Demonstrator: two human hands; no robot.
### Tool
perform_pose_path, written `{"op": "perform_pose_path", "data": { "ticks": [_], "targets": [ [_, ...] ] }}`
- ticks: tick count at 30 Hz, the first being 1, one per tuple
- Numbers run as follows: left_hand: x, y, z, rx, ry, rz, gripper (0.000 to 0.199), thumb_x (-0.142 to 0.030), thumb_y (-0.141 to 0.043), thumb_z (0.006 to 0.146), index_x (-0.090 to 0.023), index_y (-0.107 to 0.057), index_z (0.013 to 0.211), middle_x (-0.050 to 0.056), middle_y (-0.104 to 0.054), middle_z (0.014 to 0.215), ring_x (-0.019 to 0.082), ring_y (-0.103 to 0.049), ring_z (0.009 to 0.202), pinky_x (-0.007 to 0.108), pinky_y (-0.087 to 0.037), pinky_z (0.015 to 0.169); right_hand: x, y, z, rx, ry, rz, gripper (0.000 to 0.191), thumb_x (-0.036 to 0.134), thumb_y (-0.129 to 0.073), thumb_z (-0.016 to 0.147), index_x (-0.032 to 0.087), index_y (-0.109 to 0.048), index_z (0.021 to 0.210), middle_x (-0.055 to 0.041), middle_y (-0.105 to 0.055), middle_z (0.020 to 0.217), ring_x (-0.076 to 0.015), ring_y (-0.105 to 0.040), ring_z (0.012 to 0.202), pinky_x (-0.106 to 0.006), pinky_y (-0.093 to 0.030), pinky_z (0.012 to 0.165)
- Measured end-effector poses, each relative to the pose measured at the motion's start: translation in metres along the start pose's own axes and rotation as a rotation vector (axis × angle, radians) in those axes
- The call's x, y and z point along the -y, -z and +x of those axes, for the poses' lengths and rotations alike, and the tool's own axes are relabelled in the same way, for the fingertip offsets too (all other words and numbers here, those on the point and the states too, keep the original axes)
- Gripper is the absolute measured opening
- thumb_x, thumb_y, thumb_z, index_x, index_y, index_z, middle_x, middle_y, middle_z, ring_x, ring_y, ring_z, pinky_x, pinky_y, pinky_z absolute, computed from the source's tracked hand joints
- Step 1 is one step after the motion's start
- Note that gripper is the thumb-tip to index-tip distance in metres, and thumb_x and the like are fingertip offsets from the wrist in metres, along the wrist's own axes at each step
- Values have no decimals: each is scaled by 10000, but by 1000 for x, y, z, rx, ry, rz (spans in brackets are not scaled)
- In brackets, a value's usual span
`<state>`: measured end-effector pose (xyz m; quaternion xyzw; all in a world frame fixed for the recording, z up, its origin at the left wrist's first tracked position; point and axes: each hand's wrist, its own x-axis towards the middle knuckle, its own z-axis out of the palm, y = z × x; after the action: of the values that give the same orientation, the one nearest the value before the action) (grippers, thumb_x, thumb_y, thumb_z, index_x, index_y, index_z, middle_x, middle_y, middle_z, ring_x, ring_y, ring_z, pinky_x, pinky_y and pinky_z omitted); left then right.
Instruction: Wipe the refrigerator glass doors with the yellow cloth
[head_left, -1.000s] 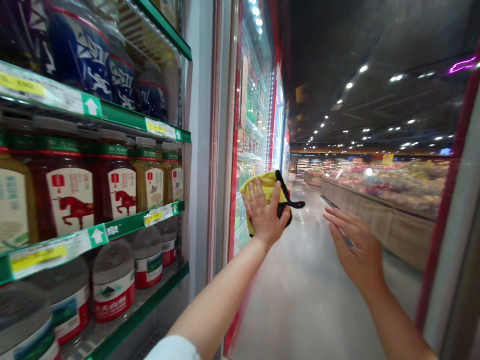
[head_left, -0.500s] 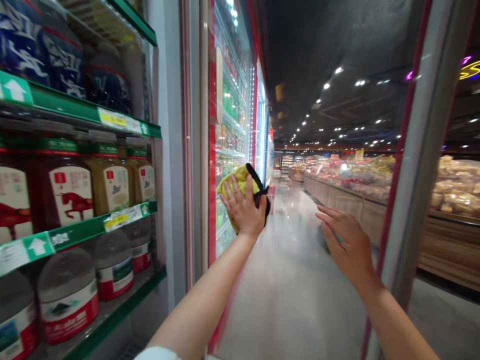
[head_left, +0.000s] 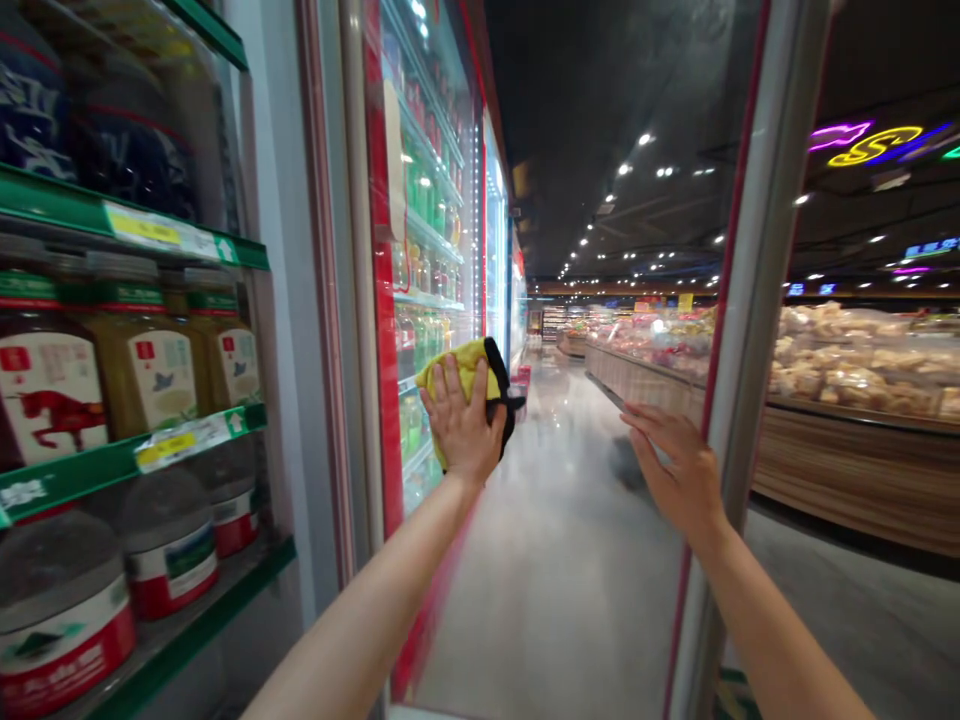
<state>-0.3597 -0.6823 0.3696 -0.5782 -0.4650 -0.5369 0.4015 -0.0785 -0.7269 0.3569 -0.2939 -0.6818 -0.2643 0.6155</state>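
Observation:
My left hand (head_left: 466, 425) presses a yellow cloth (head_left: 480, 360) with black edging flat against the glass door, with its fingers spread over the cloth. To the right, my right hand (head_left: 679, 465) is open, with its fingers stretched out beside the door's metal and red frame (head_left: 739, 250). Nothing shows in it. Whether its fingertips touch the glass, I cannot tell. The glass door stands open, and the aisle shows through it.
On the left, green-edged shelves (head_left: 202, 607) hold bottles with horse labels (head_left: 56, 385) and large clear bottles (head_left: 169, 545). Lit drink coolers (head_left: 431, 190) line the aisle beyond the glass. A wood-sided display (head_left: 847, 465) with packaged goods stands at the right.
The whole view has turned to the right, so the shelves and door frame sit further left. The cloth remains under my left hand, and my right hand now appears closer to the door frame.

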Motion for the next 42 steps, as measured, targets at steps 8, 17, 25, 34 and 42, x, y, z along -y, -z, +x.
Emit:
{"op": "perform_pose_path", "data": {
  "ticks": [8,17,25,34,42],
  "targets": [
    [-91,-19,2,68,-290,-64,726,-485,-615,933,-295,-376,1591,126,-231,1709,353,-212,1579,610,-111,1279,-12,9,-1,20,-8,0,241,232,-531,1005,252,-756,1090,-72,-782,1149,-249,-723,1102,-460,-576,969],
    [-36,-6,-40,99,-338,-13,741,-426,-668,894,-266,-418,1573,132,-220,1707,343,-182,1586,553,-109,1295,-41,31,-25,81,67,-170,258,199,-523,994,249,-722,1150,-79,-756,1239,-238,-706,1145,-421,-566,959],
    [-118,-28,-5,123,-376,-96,758,-444,-618,928,-264,-339,1609,129,-215,1706,352,-191,1582,580,-107,1292,-46,36,-33,79,50,-155,346,142,-517,979,266,-701,1246,-82,-719,1322,-235,-668,1237,-413,-548,1018],
    [-70,-14,-39,155,-460,-78,696,-449,-610,932,-292,-408,1579,98,-313,1680,318,-247,1571,527,-132,1303,-57,48,-46,123,30,-163,312,190,-503,992,258,-723,1202,-103,-723,1309,-250,-673,1227,-473,-559,1031],
    [-152,-36,-4,134,-396,-104,744,-490,-598,936,-244,-364,1599,136,-240,1700,370,-204,1575,603,-114,1291,-56,56,-50,101,24,-131,338,164,-453,1011,246,-702,1225,-131,-721,1283,-253,-663,1236,-472,-565,1018]
  ]
}}
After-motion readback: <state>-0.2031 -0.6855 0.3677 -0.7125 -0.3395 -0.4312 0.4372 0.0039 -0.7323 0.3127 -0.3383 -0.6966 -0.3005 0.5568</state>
